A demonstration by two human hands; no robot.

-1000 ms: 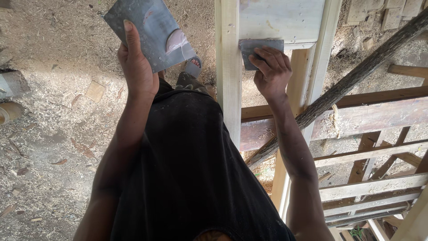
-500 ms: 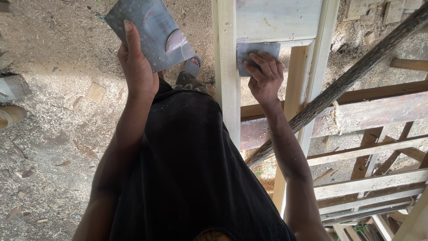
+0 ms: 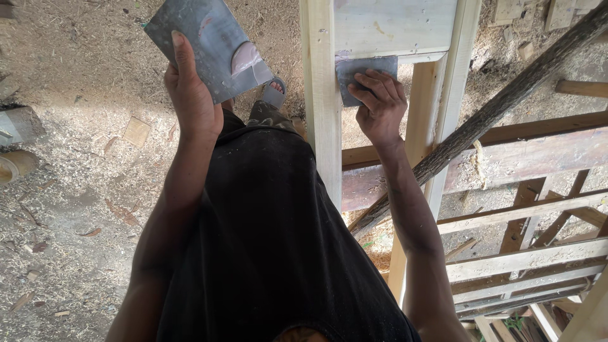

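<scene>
At panel's lower edge, right hand (image 3: 378, 104) presses small grey scraper blade (image 3: 358, 71) — barely shifted; left hand (image 3: 190, 95) grips flat grey putty board (image 3: 206, 41) — unchanged.

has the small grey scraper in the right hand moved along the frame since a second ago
Yes, slightly. The small grey scraper under the right hand has slid left along the lower edge of the pale panel, toward the left wooden upright.

Sawdust and wood scraps cover the sunlit dirt floor (image 3: 76, 190), with stacked wooden frames (image 3: 525, 253) and a rough branch (image 3: 494, 114) nearby.
</scene>
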